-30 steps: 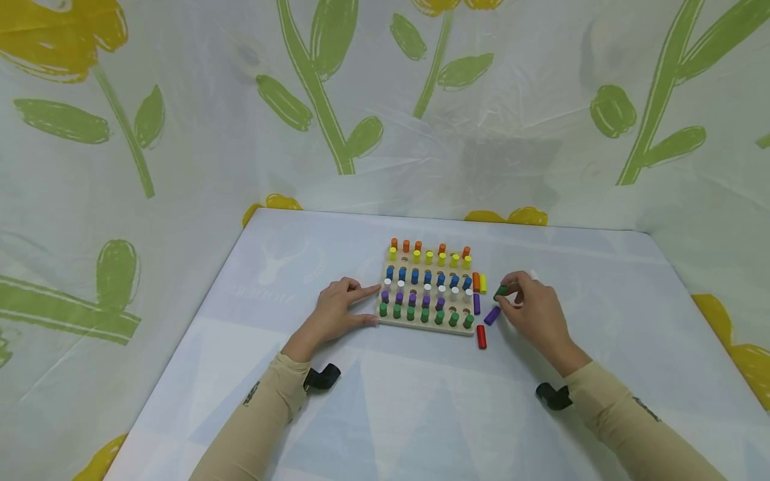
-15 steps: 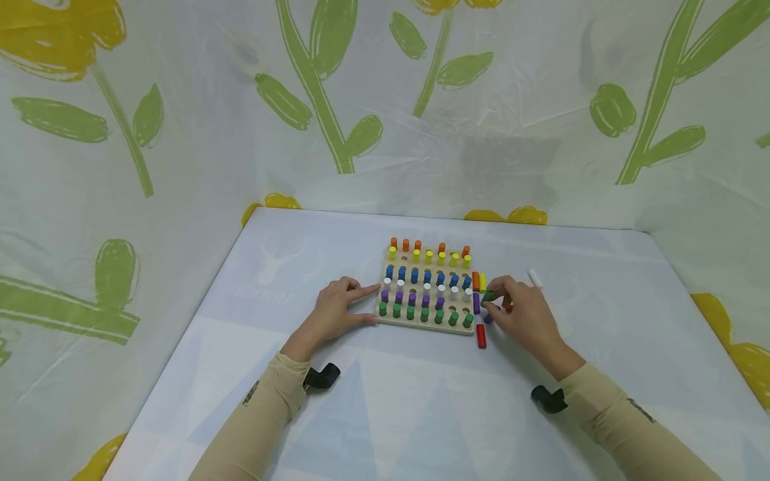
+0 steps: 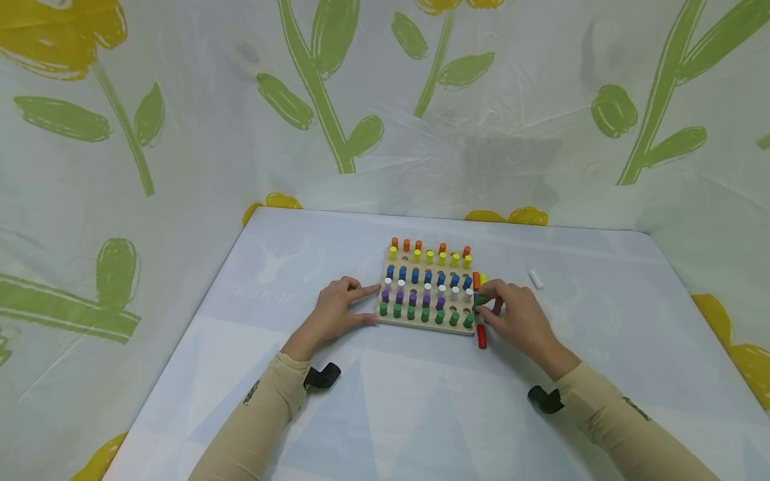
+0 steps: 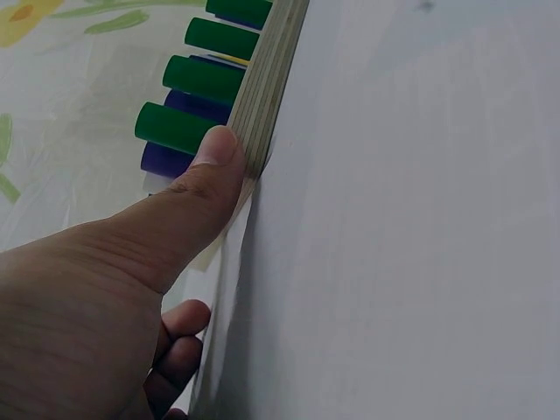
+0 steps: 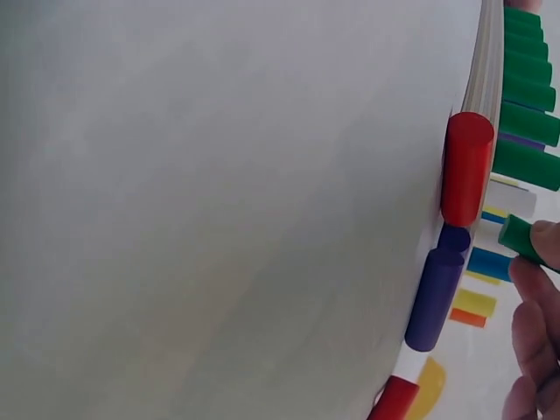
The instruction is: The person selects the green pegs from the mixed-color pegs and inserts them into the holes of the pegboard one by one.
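A wooden pegboard (image 3: 430, 328) carries rows of orange, yellow, blue, white, purple and green pegs. At its left edge, my left hand (image 3: 333, 308) touches the board with thumb and index finger, both extended. The left wrist view has the thumb (image 4: 206, 171) against the corner beside a green peg. My right hand (image 3: 520, 317) pinches a loose green peg (image 5: 516, 234) between thumb and index finger, close to the board's right edge. Under and around that hand lie a red peg (image 3: 482, 337) and a purple peg (image 5: 435, 302); the hand partly hides them in the head view.
Beyond the right hand, an orange peg (image 3: 476, 280) and a yellow peg (image 3: 483, 277) lie along the board. A white peg (image 3: 535, 278) rests farther right on the pale table cover (image 3: 409, 401). Another red peg (image 5: 395, 398) shows in the right wrist view.
My right hand has carried the green peg leftward to the board's right edge, uncovering the white peg and covering the loose purple pegs. The left hand has stayed in place.
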The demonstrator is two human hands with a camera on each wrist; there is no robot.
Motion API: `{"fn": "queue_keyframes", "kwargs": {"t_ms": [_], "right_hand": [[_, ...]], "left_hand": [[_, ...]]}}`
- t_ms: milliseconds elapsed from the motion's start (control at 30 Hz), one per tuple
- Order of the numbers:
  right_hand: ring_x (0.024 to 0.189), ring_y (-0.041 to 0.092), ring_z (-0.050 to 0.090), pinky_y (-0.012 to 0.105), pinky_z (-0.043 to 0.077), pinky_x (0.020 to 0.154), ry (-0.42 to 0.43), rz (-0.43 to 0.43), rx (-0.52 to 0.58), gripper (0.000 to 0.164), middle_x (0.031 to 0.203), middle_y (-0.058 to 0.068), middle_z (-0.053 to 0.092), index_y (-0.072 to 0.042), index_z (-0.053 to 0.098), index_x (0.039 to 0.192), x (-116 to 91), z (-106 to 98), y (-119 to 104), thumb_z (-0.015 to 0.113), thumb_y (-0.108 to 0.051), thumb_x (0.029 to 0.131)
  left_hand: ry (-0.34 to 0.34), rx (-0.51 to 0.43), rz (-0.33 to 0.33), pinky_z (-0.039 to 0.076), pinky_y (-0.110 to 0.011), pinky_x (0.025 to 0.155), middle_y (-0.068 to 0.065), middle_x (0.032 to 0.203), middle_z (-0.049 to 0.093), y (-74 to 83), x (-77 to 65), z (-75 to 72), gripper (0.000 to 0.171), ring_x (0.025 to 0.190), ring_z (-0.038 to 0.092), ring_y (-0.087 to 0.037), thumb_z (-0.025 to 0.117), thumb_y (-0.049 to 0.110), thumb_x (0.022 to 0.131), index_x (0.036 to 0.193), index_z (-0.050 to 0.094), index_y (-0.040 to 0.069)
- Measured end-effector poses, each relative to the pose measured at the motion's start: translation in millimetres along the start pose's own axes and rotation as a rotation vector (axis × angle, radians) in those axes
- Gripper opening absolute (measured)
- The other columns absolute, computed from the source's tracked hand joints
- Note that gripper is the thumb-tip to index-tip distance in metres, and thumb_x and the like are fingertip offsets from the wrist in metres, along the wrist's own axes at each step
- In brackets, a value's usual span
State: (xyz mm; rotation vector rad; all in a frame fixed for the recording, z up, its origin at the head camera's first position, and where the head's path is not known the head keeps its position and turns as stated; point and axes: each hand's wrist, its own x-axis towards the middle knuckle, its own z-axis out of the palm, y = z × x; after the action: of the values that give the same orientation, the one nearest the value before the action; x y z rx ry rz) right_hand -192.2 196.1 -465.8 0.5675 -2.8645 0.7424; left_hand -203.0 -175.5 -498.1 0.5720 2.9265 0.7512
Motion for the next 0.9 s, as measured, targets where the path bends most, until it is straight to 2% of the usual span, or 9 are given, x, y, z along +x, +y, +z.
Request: {"fn": "queue_keyframes", "kwargs": {"t_ms": [567, 900], "right_hand": [[0.077, 0.017, 0.056, 0.040, 0.043, 0.077, -0.035, -0.032, -0.060, 0.029, 0.090, -0.001, 0.070, -0.010, 0.065, 0.109, 1.6, 4.3, -4.9, 0.082, -0.017, 0.087], [0.079, 0.019, 0.058, 0.042, 0.043, 0.080, -0.033, -0.042, -0.054, 0.029, 0.092, 0.000, 0.071, -0.010, 0.066, 0.109, 3.0, 5.0, -6.3, 0.083, -0.015, 0.085]], "left_hand": [[-0.003, -0.014, -0.013, 0.035, -0.044, 0.092, -0.004, 0.113, 0.047, 0.7, 0.0, 0.5, 0.072, 0.098, 0.041, -0.023, 0.080, 0.049, 0.084, 0.148, 0.055, 0.030], [-0.007, -0.009, -0.020, 0.034, -0.043, 0.092, -0.005, 0.113, 0.047, -0.1, 0.9, 0.6, 0.071, 0.099, 0.041, -0.023, 0.080, 0.050, 0.084, 0.148, 0.055, 0.031]]}}
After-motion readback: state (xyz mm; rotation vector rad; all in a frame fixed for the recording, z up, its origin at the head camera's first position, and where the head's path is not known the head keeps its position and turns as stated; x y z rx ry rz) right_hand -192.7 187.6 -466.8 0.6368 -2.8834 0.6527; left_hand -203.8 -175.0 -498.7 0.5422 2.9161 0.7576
